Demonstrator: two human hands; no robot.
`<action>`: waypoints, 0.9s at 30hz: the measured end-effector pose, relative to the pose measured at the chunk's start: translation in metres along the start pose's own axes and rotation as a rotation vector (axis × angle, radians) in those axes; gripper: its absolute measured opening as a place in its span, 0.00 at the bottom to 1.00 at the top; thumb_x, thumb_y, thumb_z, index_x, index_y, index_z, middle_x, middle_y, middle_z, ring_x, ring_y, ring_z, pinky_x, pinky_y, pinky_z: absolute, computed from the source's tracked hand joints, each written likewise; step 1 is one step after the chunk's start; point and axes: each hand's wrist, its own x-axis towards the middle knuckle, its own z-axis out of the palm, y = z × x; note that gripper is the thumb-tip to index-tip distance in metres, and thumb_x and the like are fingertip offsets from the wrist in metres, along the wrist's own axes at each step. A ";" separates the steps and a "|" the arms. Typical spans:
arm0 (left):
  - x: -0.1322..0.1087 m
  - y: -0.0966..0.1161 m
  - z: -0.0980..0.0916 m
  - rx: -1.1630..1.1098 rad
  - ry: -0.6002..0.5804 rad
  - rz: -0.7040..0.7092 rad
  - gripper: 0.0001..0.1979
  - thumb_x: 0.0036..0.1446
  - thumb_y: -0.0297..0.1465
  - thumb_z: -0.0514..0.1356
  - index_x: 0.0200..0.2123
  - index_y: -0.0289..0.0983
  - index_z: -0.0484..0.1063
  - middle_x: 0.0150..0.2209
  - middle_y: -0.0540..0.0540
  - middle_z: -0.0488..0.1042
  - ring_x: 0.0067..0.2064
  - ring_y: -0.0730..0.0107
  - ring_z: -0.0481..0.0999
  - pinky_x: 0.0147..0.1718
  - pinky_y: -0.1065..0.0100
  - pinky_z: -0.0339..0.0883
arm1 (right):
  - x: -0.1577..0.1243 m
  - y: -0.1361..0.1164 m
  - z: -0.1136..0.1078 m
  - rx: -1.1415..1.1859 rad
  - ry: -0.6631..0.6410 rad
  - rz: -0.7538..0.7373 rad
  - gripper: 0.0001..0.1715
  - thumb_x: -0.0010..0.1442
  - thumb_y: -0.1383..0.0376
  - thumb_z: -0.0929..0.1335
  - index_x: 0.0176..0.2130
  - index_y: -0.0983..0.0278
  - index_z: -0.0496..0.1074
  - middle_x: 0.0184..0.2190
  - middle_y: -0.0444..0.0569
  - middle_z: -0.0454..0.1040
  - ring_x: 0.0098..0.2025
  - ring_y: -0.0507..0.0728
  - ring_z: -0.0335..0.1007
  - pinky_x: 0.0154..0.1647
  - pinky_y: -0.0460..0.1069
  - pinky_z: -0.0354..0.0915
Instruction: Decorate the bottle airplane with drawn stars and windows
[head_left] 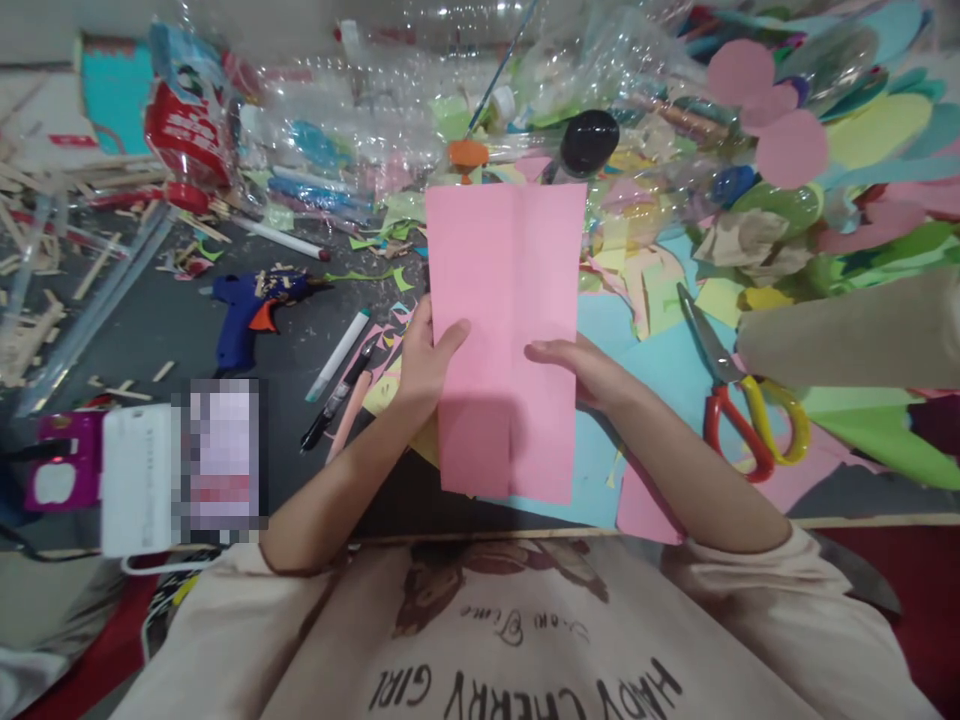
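A tall pink paper (480, 260) with a lengthwise crease is held up over the table's front middle. My left hand (435, 350) grips its left edge, thumb on the front and the other fingers hidden behind. On the right edge my right hand (574, 365) holds it the same way, its thumb lying on the paper. Light blue sheets (596, 460) lie beneath and to the right. Another pink sheet (645, 505) rests under my right forearm.
Scissors (724, 375) with red and yellow handles lie at right. At left are a blue glue gun (244, 315), markers (337, 355), a white power bank (137, 480) and a blurred phone-like object (223, 455). Plastic bottles (187, 130) and paper scraps (645, 280) crowd the back.
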 end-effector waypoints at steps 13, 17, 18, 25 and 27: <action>-0.014 0.013 -0.002 0.326 -0.129 0.342 0.19 0.68 0.42 0.52 0.56 0.42 0.71 0.58 0.43 0.72 0.61 0.60 0.70 0.60 0.55 0.64 | 0.012 0.014 -0.021 0.077 0.295 -0.278 0.26 0.48 0.41 0.66 0.38 0.57 0.68 0.35 0.47 0.76 0.47 0.65 0.74 0.45 0.61 0.71; -0.014 0.015 -0.003 0.324 -0.080 0.358 0.17 0.68 0.39 0.53 0.55 0.43 0.72 0.57 0.43 0.73 0.60 0.62 0.71 0.60 0.56 0.65 | 0.005 0.009 -0.030 -0.012 0.040 -0.170 0.28 0.43 0.43 0.64 0.37 0.59 0.71 0.29 0.50 0.77 0.42 0.67 0.77 0.40 0.64 0.71; -0.014 0.015 -0.003 0.316 -0.084 0.358 0.17 0.68 0.39 0.53 0.56 0.42 0.72 0.58 0.43 0.73 0.60 0.61 0.71 0.60 0.56 0.65 | 0.003 0.009 -0.031 -0.034 -0.017 -0.131 0.27 0.41 0.45 0.64 0.35 0.60 0.71 0.28 0.51 0.77 0.40 0.68 0.77 0.40 0.65 0.70; -0.017 0.016 0.000 0.115 -0.195 0.212 0.24 0.68 0.45 0.51 0.60 0.41 0.67 0.63 0.41 0.68 0.65 0.58 0.65 0.64 0.53 0.60 | -0.002 0.004 -0.031 -0.157 -0.110 0.001 0.21 0.42 0.50 0.62 0.27 0.62 0.72 0.24 0.52 0.76 0.38 0.66 0.79 0.38 0.65 0.71; -0.021 0.021 0.003 -0.047 -0.292 0.096 0.28 0.66 0.49 0.52 0.62 0.41 0.65 0.66 0.40 0.63 0.68 0.54 0.61 0.65 0.54 0.59 | -0.001 0.003 -0.028 -0.108 -0.146 -0.007 0.20 0.43 0.49 0.63 0.27 0.61 0.72 0.28 0.52 0.79 0.40 0.66 0.79 0.39 0.63 0.72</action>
